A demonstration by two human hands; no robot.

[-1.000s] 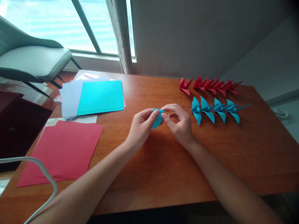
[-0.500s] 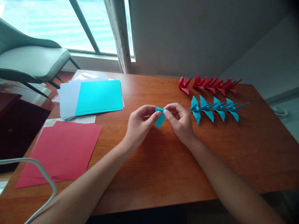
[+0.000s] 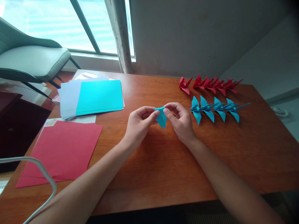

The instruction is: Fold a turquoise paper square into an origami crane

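A small piece of folded blue paper (image 3: pixel 162 119) hangs between my hands above the middle of the table, its split points facing down. My left hand (image 3: pixel 140 122) pinches its top left corner between thumb and fingers. On the other side, my right hand (image 3: pixel 180 120) grips the top right corner the same way, thumb in front. Just right of that hand, a row of blue origami cranes (image 3: pixel 218 109) stands on the table. Behind them runs a row of red origami cranes (image 3: pixel 215 84), one set slightly apart at the left.
Blue sheets (image 3: pixel 100 97) lie over white paper (image 3: pixel 67 101) at the table's back left. Nearer are red sheets (image 3: pixel 63 152). A white cable (image 3: pixel 44 172) curves across the front left corner of the wooden table (image 3: pixel 154 183). A chair (image 3: pixel 35 60) stands by the window.
The folded blue paper has turned slightly between my fingers, its lower points swinging right and showing more of the front. My left thumb has shifted a little left. Both hands keep their pinch.
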